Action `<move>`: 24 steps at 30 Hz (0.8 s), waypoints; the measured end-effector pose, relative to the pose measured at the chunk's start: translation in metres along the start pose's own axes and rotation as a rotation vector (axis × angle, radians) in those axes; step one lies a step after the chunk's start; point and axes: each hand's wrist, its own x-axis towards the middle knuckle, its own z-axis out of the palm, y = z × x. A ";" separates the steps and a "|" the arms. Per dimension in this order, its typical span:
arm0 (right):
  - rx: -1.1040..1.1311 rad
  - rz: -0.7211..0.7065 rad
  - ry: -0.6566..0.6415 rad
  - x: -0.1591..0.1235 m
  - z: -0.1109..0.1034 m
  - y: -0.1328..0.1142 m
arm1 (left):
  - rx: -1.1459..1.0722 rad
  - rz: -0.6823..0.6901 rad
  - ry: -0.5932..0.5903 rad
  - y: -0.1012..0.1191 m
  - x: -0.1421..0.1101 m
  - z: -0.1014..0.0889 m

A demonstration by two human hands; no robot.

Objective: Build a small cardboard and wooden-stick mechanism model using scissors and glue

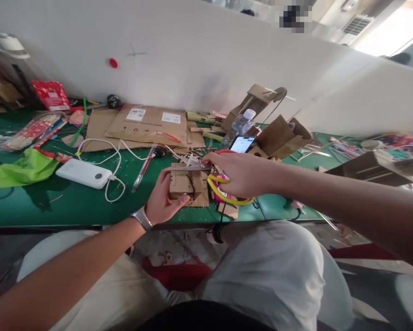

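My left hand (161, 196) grips a small cardboard box (179, 183) near the table's front edge, fingers behind its left side and thumb along the front. A dark twisted cord (191, 183) lies over the box's right part. My right hand (232, 170) is closed on a pair of scissors with yellow handles (234, 201). Their grey blades (189, 168) point left and lie across the far top edge of the box; whether they are cutting anything I cannot tell. A flat cardboard piece (202, 198) shows beside the box, and something pink is partly hidden under my right hand.
On the green table (20, 207), a white power bank (84, 174) with a cable lies to the left. Behind are flat cardboard sheets (147, 128), a lit phone (242, 144) and a clear bottle (240, 125). Cardboard constructions (368, 170) stand at the right.
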 end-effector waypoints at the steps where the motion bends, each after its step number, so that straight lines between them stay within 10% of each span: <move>1: 0.014 -0.010 0.031 -0.002 -0.001 0.003 | -0.003 0.000 -0.006 0.000 0.001 -0.001; 11: 0.163 0.061 0.293 -0.027 0.010 0.025 | 0.001 0.101 0.084 0.009 0.015 -0.017; 24: 1.006 -0.037 0.605 0.002 0.086 0.017 | -0.254 0.069 0.254 0.001 0.014 -0.007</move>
